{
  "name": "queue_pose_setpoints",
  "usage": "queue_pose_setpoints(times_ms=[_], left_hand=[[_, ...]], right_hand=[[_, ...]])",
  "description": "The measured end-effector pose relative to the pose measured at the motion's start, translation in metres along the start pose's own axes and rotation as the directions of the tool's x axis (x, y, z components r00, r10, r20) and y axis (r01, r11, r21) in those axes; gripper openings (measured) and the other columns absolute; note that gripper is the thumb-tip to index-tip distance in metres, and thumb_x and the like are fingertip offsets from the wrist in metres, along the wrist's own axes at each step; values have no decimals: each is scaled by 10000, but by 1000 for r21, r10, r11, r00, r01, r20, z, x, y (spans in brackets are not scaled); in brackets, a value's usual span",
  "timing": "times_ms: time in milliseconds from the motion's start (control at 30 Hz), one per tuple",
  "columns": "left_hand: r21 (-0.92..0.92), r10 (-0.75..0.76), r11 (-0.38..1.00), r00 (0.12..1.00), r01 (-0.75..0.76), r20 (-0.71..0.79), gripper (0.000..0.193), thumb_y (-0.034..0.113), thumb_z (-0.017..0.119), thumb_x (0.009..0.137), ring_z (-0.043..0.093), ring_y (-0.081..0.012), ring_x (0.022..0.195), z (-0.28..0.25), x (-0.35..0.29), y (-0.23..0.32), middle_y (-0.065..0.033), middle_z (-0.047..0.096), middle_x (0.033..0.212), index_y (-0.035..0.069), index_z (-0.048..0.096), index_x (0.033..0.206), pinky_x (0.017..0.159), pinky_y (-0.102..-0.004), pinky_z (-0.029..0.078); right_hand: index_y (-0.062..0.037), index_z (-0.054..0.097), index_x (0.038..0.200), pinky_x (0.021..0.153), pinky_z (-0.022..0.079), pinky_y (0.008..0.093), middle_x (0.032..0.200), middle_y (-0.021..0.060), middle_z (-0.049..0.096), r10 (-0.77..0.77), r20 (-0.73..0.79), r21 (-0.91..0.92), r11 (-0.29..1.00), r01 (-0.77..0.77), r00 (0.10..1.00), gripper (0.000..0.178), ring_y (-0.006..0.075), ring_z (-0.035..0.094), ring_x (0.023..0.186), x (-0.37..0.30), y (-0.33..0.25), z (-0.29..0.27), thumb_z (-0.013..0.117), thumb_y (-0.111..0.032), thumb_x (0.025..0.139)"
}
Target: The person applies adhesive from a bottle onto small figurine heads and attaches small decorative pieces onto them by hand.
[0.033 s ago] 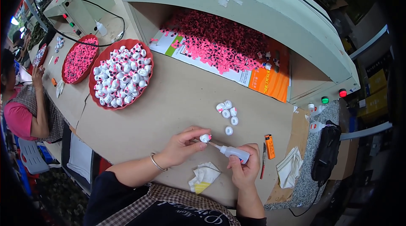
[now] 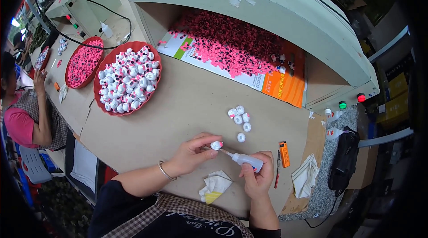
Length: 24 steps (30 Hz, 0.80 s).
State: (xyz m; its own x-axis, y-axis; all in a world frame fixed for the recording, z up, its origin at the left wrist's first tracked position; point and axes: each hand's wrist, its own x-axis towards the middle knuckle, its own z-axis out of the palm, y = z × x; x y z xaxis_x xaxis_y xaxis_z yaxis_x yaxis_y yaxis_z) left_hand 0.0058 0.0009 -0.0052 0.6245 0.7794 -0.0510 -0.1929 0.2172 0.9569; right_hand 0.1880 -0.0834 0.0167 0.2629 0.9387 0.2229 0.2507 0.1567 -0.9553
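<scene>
Between the thumb and fingers of my left hand (image 2: 195, 152) is a small white figurine head (image 2: 216, 145) with a pink part on its side. My right hand (image 2: 259, 176) is wrapped round a small translucent squeeze bottle (image 2: 248, 162). The bottle's thin nozzle points left and reaches the figurine head; whether they touch, I cannot tell. Just beyond my hands several loose white figurine heads (image 2: 239, 119) lie on the table. A folded white cloth (image 2: 216, 185) with a yellow corner rests below, between my forearms.
A red bowl (image 2: 157, 77) of figurine heads stands left, beside another red bowl (image 2: 67, 77) of pink pieces. Pink pieces (image 2: 232, 55) are heaped under the pale machine hood (image 2: 267, 2). An orange lighter (image 2: 284, 154), red-handled tool (image 2: 277, 176) and cloth (image 2: 305, 177) lie right. A person (image 2: 31, 120) sits far left.
</scene>
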Motion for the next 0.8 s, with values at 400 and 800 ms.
queue_pose_setpoints(times_ms=[400,800], left_hand=[[-588,-265,764,960,264,87,349,57,496,840,549,-121,882,-9,-1,-4,-52,547,1023,65,441,1184,743,-227,460],[-589,-258,760,959,275,115,317,61,505,833,537,-132,925,-2,-1,-2,-55,543,1045,53,468,1148,789,-245,443]], right_hand=[[-26,458,920,583,519,301,932,87,469,134,180,318,930,-187,975,242,217,594,762,-25,-17,-17,553,54,713],[-61,592,898,533,459,263,854,56,512,-242,154,-363,888,282,958,308,187,546,666,-13,-27,11,637,-24,596]])
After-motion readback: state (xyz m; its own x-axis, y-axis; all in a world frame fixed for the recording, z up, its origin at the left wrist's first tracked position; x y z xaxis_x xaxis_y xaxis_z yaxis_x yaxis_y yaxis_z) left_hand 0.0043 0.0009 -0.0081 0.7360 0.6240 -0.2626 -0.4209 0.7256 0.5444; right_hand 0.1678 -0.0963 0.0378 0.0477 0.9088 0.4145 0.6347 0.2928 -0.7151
